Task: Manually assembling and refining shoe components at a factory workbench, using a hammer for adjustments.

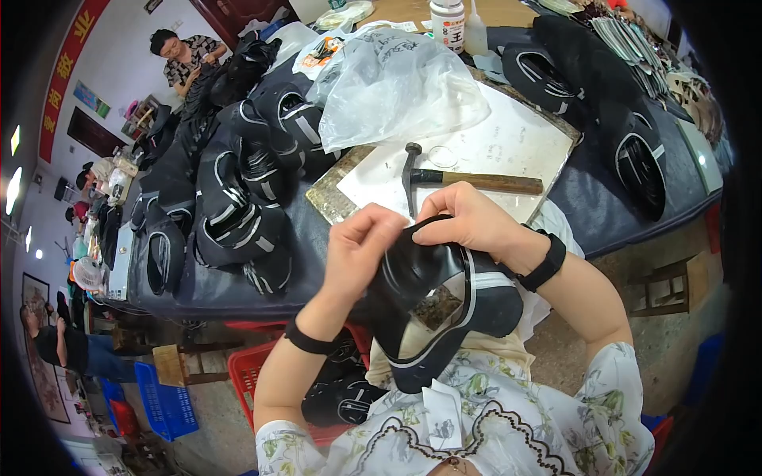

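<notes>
A black shoe upper (pixel 494 311) with pale grey trim hangs over my lap, its shiny inner side partly showing. My left hand (pixel 367 244) pinches its top edge between thumb and fingers. Close beside it, my right hand (pixel 470 222) grips the same edge, with fingers curled over it. The two sets of fingertips are almost touching. Just beyond them, a hammer (pixel 484 182) with a wooden handle lies on a white sheet (pixel 516 131) that covers a worn board. What lies directly between my fingertips is too small to make out.
Piles of similar black uppers (pixel 238 230) cover the table's left side; more lie at the right (pixel 639 170). A clear plastic bag (pixel 397 95) and a white bottle (pixel 448 24) stand farther back. Below is a red basket (pixel 242 373). Another person (pixel 190 59) works at the far left.
</notes>
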A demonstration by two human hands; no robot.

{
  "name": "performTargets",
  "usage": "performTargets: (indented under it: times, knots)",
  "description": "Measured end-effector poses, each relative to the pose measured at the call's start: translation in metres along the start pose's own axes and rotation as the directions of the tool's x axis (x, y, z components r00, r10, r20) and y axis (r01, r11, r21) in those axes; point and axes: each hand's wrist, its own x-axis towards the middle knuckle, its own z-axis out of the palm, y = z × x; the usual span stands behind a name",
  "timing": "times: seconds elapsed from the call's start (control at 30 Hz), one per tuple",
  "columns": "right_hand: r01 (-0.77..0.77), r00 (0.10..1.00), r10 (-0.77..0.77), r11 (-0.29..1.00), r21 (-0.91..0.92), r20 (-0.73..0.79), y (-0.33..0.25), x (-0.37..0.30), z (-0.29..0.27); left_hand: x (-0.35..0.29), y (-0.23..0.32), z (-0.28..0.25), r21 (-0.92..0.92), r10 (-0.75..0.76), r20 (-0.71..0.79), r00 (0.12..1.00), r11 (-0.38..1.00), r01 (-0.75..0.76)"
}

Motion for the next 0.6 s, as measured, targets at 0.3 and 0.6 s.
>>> performTargets:
  times: [0.3, 0.6]
  knots:
    - [-0.083, 0.994, 0.084, 0.996, 0.015, -0.067, 0.002, 0.001, -0.008, 0.001, 0.026, -0.014, 0.153, -0.169, 0.239, 0.956, 0.979, 0.135]
    - [0.064, 0.996, -0.072, 0.989, -0.134, -0.051, 0.007, -0.001, -0.01, 0.006, 0.023, -0.014, 0.069, -0.207, 0.242, 0.948, 0.978, 0.196]
